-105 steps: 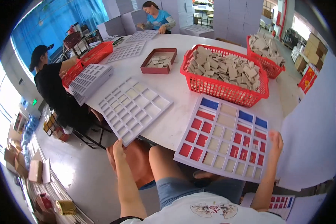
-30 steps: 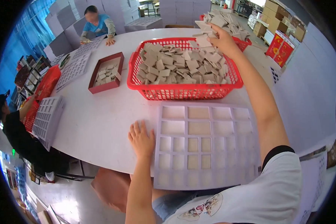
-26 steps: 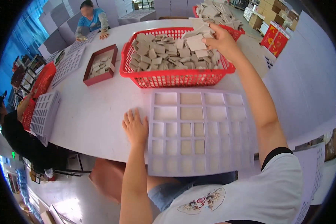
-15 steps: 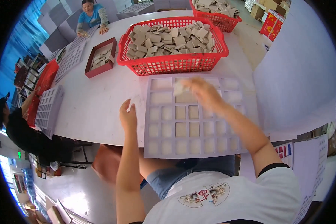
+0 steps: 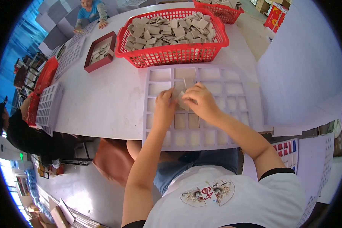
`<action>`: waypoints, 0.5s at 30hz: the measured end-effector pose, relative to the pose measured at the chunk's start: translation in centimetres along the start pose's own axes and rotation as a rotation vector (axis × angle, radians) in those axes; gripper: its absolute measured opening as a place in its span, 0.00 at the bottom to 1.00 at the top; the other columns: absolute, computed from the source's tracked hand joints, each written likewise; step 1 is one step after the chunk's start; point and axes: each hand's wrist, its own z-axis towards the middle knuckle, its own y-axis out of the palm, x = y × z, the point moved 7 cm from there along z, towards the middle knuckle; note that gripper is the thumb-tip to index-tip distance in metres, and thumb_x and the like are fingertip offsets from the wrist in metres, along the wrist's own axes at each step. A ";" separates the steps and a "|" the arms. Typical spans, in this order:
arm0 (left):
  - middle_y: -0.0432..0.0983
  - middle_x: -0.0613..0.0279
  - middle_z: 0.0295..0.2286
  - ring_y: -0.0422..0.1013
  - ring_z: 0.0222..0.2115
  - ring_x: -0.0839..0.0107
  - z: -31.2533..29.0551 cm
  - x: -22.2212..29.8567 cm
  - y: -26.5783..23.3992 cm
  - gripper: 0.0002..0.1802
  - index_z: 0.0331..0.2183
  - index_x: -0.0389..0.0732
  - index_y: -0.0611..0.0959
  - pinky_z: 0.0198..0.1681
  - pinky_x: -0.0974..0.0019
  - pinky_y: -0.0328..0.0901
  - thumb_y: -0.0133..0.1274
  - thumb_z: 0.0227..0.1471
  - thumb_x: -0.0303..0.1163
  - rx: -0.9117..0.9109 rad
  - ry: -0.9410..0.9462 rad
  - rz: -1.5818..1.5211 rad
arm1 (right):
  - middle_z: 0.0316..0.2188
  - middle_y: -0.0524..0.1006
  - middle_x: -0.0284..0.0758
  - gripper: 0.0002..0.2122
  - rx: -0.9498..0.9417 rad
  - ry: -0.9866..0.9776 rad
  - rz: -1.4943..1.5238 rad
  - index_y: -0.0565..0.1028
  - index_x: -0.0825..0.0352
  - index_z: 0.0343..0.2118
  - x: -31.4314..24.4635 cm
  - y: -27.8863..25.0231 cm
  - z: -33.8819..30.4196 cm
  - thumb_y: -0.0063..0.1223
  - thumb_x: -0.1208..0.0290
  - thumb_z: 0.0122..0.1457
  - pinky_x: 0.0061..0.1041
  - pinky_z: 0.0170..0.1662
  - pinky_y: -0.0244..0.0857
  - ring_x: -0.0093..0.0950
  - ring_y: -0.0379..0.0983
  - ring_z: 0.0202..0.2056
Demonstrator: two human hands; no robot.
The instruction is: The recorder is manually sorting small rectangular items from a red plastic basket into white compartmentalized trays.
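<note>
Before me lies a lavender tray divided into rectangular compartments, most with pale bottoms. Several hold flat grey-beige cardboard pieces, including a wide one in the far row. Over the tray's middle, my right hand is closed in a pinch on a small cardboard piece. My left hand is closed too, its thumb and fingertips at the left edge of the same piece. Another piece shows tilted just beyond my fingers. Fingers partly hide the compartments beneath.
A red plastic basket heaped with cardboard pieces stands beyond the tray, with a second red basket behind. A maroon box with pieces sits left. Stacked trays lie at the table's left edge. Two people sit across and left; white sheets rise at right.
My right hand has come nearer and left from the tray's far part with a piece. My left hand has moved right from the table onto the tray, meeting it.
</note>
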 end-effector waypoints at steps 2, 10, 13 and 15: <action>0.74 0.50 0.43 0.67 0.45 0.53 0.5 -0.1 0.1 0.22 0.49 0.39 0.77 0.50 0.58 0.63 0.53 0.50 0.23 0.007 -0.086 -0.042 | 0.31 0.77 0.35 0.07 0.056 0.046 0.046 0.78 0.67 0.29 0.6 -0.5 -0.1 0.62 0.79 0.45 0.33 0.41 0.65 0.36 0.70 0.38; 0.78 0.55 0.37 0.68 0.43 0.57 2.4 -3.7 3.1 0.22 0.46 0.42 0.81 0.49 0.58 0.63 0.57 0.45 0.23 0.033 -0.114 -0.264 | 0.33 0.79 0.34 0.14 0.207 0.516 0.360 0.76 0.68 0.45 3.8 -1.3 -1.7 0.56 0.82 0.54 0.20 0.36 0.67 0.18 0.72 0.33; 0.78 0.57 0.35 0.68 0.42 0.58 2.1 -2.8 3.1 0.22 0.45 0.43 0.81 0.50 0.58 0.62 0.59 0.44 0.24 0.005 -0.188 -0.258 | 0.35 0.79 0.33 0.14 0.256 0.601 0.459 0.75 0.68 0.46 5.1 -1.5 -2.0 0.55 0.82 0.55 0.18 0.37 0.67 0.16 0.71 0.33; 0.78 0.58 0.35 0.68 0.42 0.59 1.9 -1.8 3.0 0.22 0.45 0.43 0.81 0.50 0.58 0.61 0.59 0.43 0.25 -0.027 -0.196 -0.156 | 0.35 0.79 0.33 0.14 0.250 0.605 0.509 0.76 0.69 0.45 5.6 -1.7 -2.3 0.55 0.81 0.55 0.18 0.37 0.67 0.17 0.71 0.33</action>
